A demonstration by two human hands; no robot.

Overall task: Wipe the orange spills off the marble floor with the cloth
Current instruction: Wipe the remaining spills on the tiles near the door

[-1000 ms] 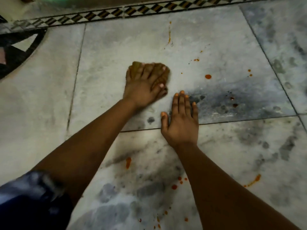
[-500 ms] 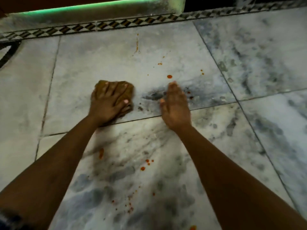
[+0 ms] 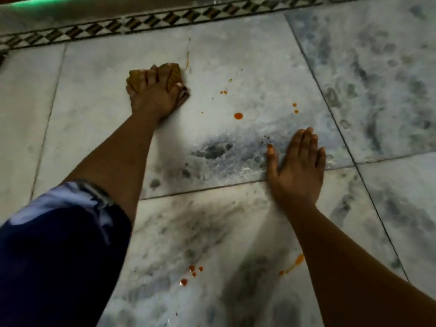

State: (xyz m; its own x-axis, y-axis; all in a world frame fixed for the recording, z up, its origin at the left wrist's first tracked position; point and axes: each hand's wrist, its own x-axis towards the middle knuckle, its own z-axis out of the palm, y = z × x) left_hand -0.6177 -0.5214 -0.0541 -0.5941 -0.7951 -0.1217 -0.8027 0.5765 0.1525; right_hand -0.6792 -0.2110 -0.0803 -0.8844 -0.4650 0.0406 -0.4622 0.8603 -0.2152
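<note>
- Marble floor (image 3: 236, 55), grey-veined; orange spills scattered over two tiles.
- Left hand (image 3: 154, 94) flat on top of the cloth (image 3: 173, 70), fingers pressing it to the floor. Cloth is brownish, bunched, on the far tile, near the patterned border (image 3: 118, 28).
- Right hand (image 3: 298, 165) empty, palm down, fingers spread, braced across the tile joint. Hands well apart.
- Thin orange streak (image 3: 187, 60) just beside the cloth, to its right. Round drop (image 3: 238, 116) and small specks (image 3: 223, 92) lie between the hands. Near cluster (image 3: 192, 273) and a smear (image 3: 296, 261) sit close to the body.
- Risk: a bunched cloth may smear the streak rather than lift it.
- Risk: the right palm lies close to dark specks and could track residue.
- Risk: the near drops could be missed or knelt in.
</note>
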